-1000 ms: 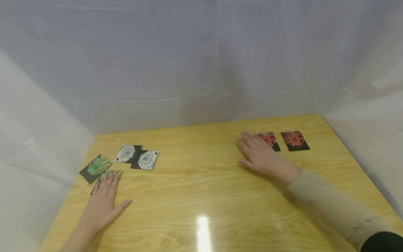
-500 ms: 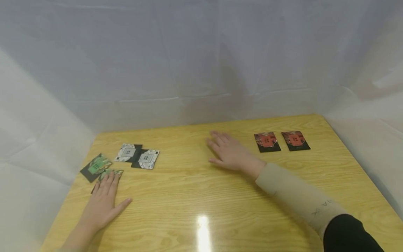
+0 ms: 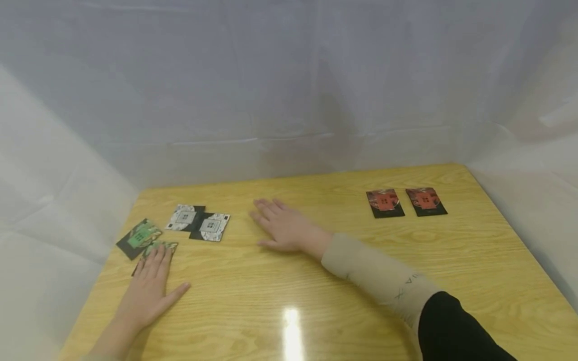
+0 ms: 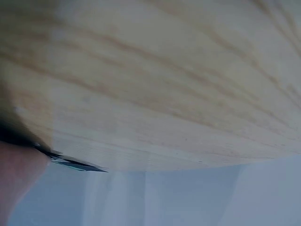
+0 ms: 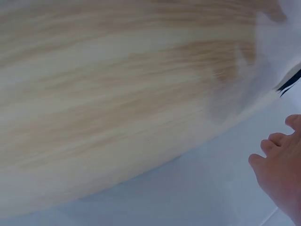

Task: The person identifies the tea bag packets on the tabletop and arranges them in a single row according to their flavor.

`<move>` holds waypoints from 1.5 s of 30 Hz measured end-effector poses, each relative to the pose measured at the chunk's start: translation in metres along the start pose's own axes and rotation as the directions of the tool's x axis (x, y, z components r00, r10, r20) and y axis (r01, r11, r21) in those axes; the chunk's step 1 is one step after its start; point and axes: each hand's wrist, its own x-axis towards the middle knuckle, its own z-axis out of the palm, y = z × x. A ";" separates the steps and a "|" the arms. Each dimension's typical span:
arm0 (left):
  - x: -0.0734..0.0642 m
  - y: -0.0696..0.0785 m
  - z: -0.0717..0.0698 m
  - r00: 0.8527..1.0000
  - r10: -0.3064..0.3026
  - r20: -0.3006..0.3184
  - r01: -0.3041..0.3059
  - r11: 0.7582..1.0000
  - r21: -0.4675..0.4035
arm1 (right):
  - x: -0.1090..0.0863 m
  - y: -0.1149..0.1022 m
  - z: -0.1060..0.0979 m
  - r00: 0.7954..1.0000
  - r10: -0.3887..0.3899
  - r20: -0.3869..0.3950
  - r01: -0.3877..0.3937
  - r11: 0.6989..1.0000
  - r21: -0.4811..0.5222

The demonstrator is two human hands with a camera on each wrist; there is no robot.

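Right hand (image 3: 284,229) has moved leftward, fingers loosely extended (left hand (image 3: 146,291) touches a green card (image 3: 173,245), fingers straight).

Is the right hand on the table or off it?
Off: the right wrist view shows pale sheeting between the right hand and the wooden table.

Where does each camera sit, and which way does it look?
Head: on the person's head, looking forward and down at the table and cards; the left hand and right hand show.
Left wrist: on that wrist, looking across the table towards the white sheet; part of the left hand shows, lower left.
Right wrist: on that wrist, looking the same way across; the right hand shows, lower right.
Shared: both wrist views show table and sheet.
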 end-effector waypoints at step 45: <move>-0.001 0.001 -0.004 1.000 0.010 -0.011 -0.010 1.000 0.000 | 0.030 -0.032 0.009 0.982 -0.185 0.048 0.182 0.982 0.058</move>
